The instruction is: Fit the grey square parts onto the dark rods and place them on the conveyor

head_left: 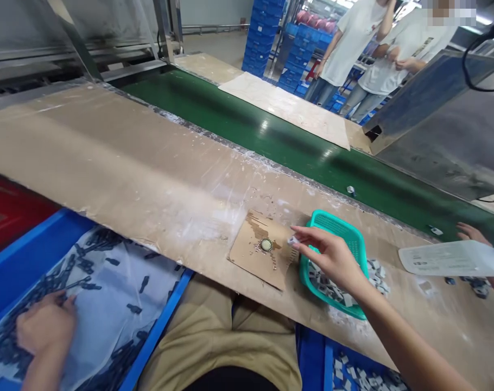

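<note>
In the head view, with 12 o'clock at the top, the right hand (330, 255) pinches a small white piece (292, 240) between thumb and forefinger, its other fingers loosely curled above the green basket (340, 221). A round pale disc (266, 245) lies on the card (245, 258) at 9 o'clock from that piece, near but apart from it. The disc shows no long axis; the piece is too small and blurred to tell one.

The right hand is much the nearer to the disc. The left hand (47, 324) is well away, between 8 and 9 o'clock from it, down in the blue tray (27, 260). Its fingers are bent, thumb and forefinger close to each other; I cannot tell whether they grip anything. Just off these fingertips, at 2 o'clock, lies a black part (91, 286), its long axis running roughly from 9 to 3.
</note>
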Motion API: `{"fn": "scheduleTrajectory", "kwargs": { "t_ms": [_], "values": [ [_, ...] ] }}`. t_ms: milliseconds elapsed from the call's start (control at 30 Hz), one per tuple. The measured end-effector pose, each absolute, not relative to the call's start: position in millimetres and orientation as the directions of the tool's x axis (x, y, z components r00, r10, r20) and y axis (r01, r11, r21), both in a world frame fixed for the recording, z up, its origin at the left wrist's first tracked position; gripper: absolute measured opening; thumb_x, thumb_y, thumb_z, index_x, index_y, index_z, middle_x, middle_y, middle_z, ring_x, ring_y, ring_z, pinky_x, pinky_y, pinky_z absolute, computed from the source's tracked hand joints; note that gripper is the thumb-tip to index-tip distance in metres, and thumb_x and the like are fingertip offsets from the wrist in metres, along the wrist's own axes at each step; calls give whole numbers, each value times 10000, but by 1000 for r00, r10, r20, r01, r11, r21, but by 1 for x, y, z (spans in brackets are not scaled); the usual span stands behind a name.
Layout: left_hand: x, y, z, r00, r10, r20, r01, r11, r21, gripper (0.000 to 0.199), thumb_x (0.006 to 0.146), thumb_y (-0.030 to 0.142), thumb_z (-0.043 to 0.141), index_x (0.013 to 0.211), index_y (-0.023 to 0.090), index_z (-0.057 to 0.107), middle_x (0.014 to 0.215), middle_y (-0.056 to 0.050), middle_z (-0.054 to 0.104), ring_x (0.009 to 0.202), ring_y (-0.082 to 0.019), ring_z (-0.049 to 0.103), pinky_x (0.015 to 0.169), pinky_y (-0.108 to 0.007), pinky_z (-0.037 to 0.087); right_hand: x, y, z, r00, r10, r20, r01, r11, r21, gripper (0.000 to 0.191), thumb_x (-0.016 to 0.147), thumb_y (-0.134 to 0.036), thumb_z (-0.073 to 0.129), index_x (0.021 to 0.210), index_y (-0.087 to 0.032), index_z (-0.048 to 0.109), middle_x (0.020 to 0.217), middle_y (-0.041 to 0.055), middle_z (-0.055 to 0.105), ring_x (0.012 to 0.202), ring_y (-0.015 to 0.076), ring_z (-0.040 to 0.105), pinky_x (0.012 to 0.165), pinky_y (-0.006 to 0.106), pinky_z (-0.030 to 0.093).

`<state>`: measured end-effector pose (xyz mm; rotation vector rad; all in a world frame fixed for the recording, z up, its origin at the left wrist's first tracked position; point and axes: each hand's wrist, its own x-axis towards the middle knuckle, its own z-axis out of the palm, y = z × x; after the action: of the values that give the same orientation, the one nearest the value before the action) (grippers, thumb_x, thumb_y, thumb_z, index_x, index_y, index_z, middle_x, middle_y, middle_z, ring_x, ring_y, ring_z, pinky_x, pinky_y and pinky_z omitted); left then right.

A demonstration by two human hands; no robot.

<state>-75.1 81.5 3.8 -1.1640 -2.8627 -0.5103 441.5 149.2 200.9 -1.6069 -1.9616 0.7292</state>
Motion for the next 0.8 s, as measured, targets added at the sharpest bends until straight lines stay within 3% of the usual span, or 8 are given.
{"fn": "scheduleTrajectory", "kwargs": {
  "t_ms": [67, 133, 233, 300, 400, 567, 700, 800],
  "values": [
    [-64, 77, -4, -605, 748, 272, 795, 555, 243, 314, 752, 475, 384, 781, 214, 555, 737, -85, 559, 863, -374, 552, 684, -586, 470, 427, 152, 193, -256, 962, 91, 751, 258, -607, 230, 833, -310, 578, 1025, -195, 634, 938, 67, 692, 814, 198, 654, 741, 330, 531],
    [-45, 77, -14, -393, 851, 348, 913, 317, 256, 391, 795, 500, 358, 901, 184, 564, 876, -118, 599, 921, -366, 566, 764, -584, 474, 418, 156, 184, -332, 935, 126, 773, 347, -531, 159, 840, -268, 572, 969, -197, 630, 917, 63, 694, 808, 196, 653, 734, 325, 529],
    [-8, 82, -36, -139, 939, 314, 944, 30, 328, 462, 840, 480, 323, 1084, 147, 531, 1108, -152, 595, 1125, -316, 514, 931, -493, 441, 410, 160, 172, -411, 899, 153, 777, 433, -456, 112, 854, -226, 548, 946, -207, 609, 890, 56, 689, 821, 196, 649, 730, 319, 524],
    [14, 87, -51, -40, 965, 260, 931, -58, 360, 509, 850, 490, 306, 1136, 131, 526, 1230, -167, 550, 1230, -304, 435, 985, -474, 406, 408, 162, 166, -435, 890, 140, 782, 450, -432, 97, 858, -209, 540, 933, -206, 601, 878, 55, 685, 819, 195, 648, 722, 315, 521],
    [33, 93, -63, 54, 981, 188, 905, -128, 406, 523, 854, 505, 296, 1109, 143, 574, 1242, -161, 557, 1228, -312, 439, 1003, -507, 376, 407, 165, 161, -453, 884, 113, 788, 457, -413, 96, 855, -193, 542, 934, -196, 597, 867, 53, 680, 807, 190, 645, 717, 308, 515],
    [32, 100, -53, 4, 996, 85, 892, -42, 450, 419, 859, 415, 318, 964, 151, 626, 1075, -148, 625, 1076, -277, 539, 946, -425, 431, 406, 164, 164, -416, 904, 97, 789, 412, -455, 99, 852, -223, 545, 923, -200, 610, 857, 46, 687, 784, 185, 653, 711, 304, 522],
    [29, 90, -37, -274, 962, 20, 885, 243, 397, 465, 833, 419, 362, 1118, 92, 529, 1114, -225, 530, 1061, -390, 483, 848, -555, 411, 406, 160, 175, -270, 962, 46, 779, 246, -577, 136, 836, -294, 568, 916, -198, 622, 887, 59, 706, 762, 198, 667, 697, 324, 533],
    [26, 77, -32, -382, 920, -89, 830, 384, 406, 414, 815, 361, 374, 1047, 59, 537, 899, -197, 586, 874, -357, 562, 751, -490, 450, 408, 159, 181, -171, 985, -24, 716, 108, -690, 203, 810, -346, 598, 925, -183, 631, 930, 81, 710, 819, 226, 674, 732, 351, 541]
  ]
}}
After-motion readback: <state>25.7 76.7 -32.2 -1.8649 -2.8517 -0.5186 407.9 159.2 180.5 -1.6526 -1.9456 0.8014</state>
